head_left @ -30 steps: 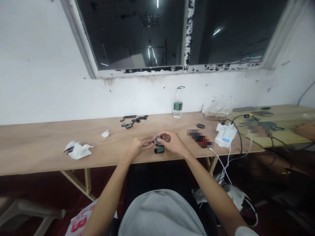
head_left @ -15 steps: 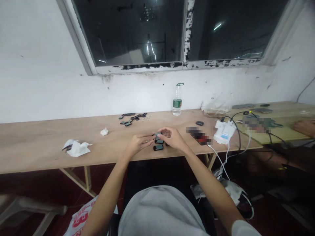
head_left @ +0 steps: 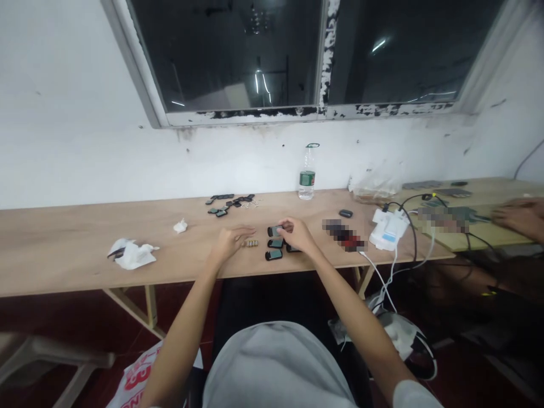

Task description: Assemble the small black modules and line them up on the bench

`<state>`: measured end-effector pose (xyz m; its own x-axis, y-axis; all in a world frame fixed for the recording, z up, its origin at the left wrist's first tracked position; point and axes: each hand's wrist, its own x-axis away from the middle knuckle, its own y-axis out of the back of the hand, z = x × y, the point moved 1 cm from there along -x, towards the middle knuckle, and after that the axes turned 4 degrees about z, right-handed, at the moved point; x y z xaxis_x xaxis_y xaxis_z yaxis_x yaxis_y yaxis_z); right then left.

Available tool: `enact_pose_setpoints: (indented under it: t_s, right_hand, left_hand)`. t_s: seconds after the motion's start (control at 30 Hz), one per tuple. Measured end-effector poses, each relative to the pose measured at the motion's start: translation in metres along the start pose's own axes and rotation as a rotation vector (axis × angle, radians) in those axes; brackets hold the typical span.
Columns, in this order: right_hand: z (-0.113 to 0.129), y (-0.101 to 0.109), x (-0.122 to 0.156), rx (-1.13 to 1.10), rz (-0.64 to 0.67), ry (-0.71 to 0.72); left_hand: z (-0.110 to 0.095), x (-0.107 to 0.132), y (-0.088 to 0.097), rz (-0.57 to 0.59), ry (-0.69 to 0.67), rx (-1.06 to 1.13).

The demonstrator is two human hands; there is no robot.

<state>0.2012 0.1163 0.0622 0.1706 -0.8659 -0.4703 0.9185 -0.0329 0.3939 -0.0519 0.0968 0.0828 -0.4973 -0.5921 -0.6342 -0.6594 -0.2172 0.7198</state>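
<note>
My right hand (head_left: 297, 235) has its thumb and fingers on the right end of a small black piece with a grey-green face (head_left: 274, 231), at the top of a small group on the table. Below it lie two similar black pieces, a middle one (head_left: 275, 243) and a lower one (head_left: 273, 255). Another black piece (head_left: 291, 248) is partly hidden by my right hand. To the left, my left hand (head_left: 229, 243) has its fingers stretched out and holds nothing visible. Just under those fingers sits a short row of small gold-brown pieces (head_left: 251, 243).
More black pieces (head_left: 221, 213) and tiny pale bits (head_left: 250, 205) lie farther back. Crumpled tissue (head_left: 135, 256) is at left. A water bottle (head_left: 306, 178), a black oval case (head_left: 345, 213), a white power strip (head_left: 386, 228) with cables and another person's hand (head_left: 518, 218) are rightward.
My left hand has drawn away leftward from the black piece, and the gold-brown row now shows. My right hand keeps its fingers at the top piece, which now lies in fuller view.
</note>
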Motion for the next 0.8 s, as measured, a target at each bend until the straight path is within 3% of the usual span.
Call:
enact_pose_setpoints:
  t_s: [0.2,0.37,0.47,0.6,0.8]
  right_hand:
    - [-0.029,-0.014,-0.042,0.301,0.131,-0.099]
    - [-0.029,-0.019,-0.051,0.450,0.274,-0.150]
    - [-0.025,-0.019,-0.049,0.498,0.303,-0.150]
    - [-0.023,-0.015,-0.043,0.486,0.313,-0.147]
    - [-0.028,0.008,-0.021,0.354,0.193,-0.075]
  left_hand:
    - [0.052,0.014,0.001,0.098,0.268,-0.094]
    - [0.075,0.023,0.001,0.189,0.333,-0.021]
    - [0.079,0.027,-0.002,0.262,0.329,0.057]
    - [0.077,0.028,-0.006,0.266,0.337,0.127]
    - [0.062,0.023,-0.007,0.274,0.400,0.107]
